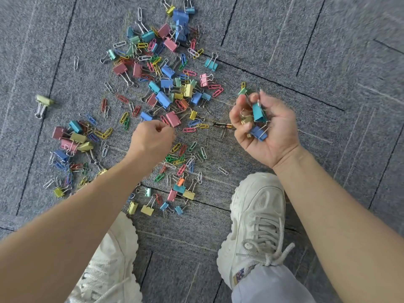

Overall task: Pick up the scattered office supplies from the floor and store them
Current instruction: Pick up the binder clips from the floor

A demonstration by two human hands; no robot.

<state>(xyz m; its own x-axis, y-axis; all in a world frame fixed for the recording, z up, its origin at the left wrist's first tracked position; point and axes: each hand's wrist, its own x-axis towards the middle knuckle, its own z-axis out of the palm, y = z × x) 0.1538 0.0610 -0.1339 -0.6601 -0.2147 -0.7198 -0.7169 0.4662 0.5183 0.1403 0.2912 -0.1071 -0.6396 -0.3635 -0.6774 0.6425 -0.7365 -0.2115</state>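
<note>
Just right of the battery (223,125), almost touching its gold end: right hand (266,127), palm up, fingers curled into a cup round a small handful. In that cup, a teal binder clip (259,112) standing against the fingers and a blue binder clip (258,132) lower in the palm. Also something brass-yellow between them, too tangled to name.

Left of the battery, past a few loose clips: left hand (153,138), knuckles up, fingers and thumb bunched low over the carpet (328,62). Fingertips hidden, so no telling whether pinching anything. Pink binder clip (173,119) just off the knuckles. Hands well apart, battery between them.

Battery: slim black cylinder, lying flat.

Beyond and left of the battery, thickly strewn: binder clips (162,99), folded matte metal wedges in blue, pink, teal, yellow and green, with silvery wire handles. Among them and nearer than the battery: paper clips (178,159), thin looped wire, some coated in bright colours, some bare silver. Far left of the battery, alone: olive binder clip (43,100).

Carpet: grey, flecked, short-piled tiles with dark seams.

Nearest of all, below the battery: two cream lace-up shoes (258,215) with chunky soles.
</note>
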